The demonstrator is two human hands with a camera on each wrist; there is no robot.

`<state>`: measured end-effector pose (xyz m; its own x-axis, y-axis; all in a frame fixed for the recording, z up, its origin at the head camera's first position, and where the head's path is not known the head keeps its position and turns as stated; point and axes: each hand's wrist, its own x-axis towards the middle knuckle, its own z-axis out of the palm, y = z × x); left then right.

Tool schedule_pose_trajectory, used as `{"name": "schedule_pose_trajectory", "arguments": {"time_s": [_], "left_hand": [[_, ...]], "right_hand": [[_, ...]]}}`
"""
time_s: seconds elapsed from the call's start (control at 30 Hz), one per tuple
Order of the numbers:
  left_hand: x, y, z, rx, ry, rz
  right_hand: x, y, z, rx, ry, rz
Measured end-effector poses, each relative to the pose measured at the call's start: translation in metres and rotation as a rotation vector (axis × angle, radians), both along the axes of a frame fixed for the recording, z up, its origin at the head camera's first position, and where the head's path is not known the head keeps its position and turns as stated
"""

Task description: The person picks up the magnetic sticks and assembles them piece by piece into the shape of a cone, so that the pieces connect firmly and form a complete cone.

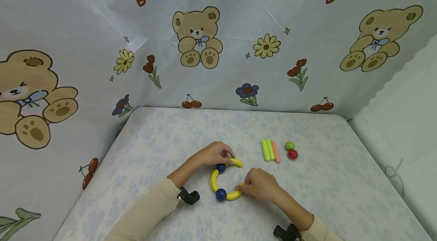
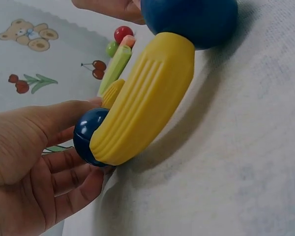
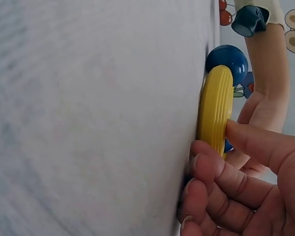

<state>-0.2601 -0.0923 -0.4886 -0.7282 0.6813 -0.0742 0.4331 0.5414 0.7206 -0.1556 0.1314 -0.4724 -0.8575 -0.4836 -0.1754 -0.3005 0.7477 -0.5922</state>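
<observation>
Three curved yellow magnetic rods and two dark blue balls form an open C on the table. The far blue ball (image 1: 220,167) joins the far yellow rod (image 1: 236,162) to the left yellow rod (image 1: 214,180). My left hand (image 1: 216,153) holds this ball from behind, its thumb and fingers around it in the left wrist view. At the near side, the second blue ball (image 1: 221,194) links the left rod to the near yellow rod (image 1: 234,195). My right hand (image 1: 261,185) pinches that near rod by its right end between thumb and index finger (image 3: 206,147).
Beyond the right hand lie two light green rods (image 1: 268,150) and an orange rod (image 1: 275,152), side by side. Right of them sit a green ball (image 1: 290,145) and a red ball (image 1: 292,154). A bear-print cloth (image 1: 232,17) hangs behind the table (image 1: 164,127).
</observation>
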Motion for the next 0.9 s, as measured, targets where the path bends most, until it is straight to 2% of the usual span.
{"name": "schedule_pose_trajectory", "arguments": {"time_s": [0.13, 0.3, 0.63, 0.9], "left_hand": [[0.0, -0.007, -0.002, -0.001, 0.004, 0.011], [0.006, -0.017, -0.004, 0.014, -0.044, 0.049], [0.026, -0.031, -0.007, 0.086, -0.123, 0.081], [0.043, -0.035, -0.01, 0.104, -0.119, 0.11]], "right_hand": [[-0.003, 0.0, -0.001, 0.014, -0.004, -0.009], [-0.007, 0.001, -0.002, 0.022, -0.001, -0.055], [-0.011, 0.005, -0.002, 0.046, -0.014, -0.126], [-0.013, 0.006, -0.003, 0.054, -0.023, -0.138]]}}
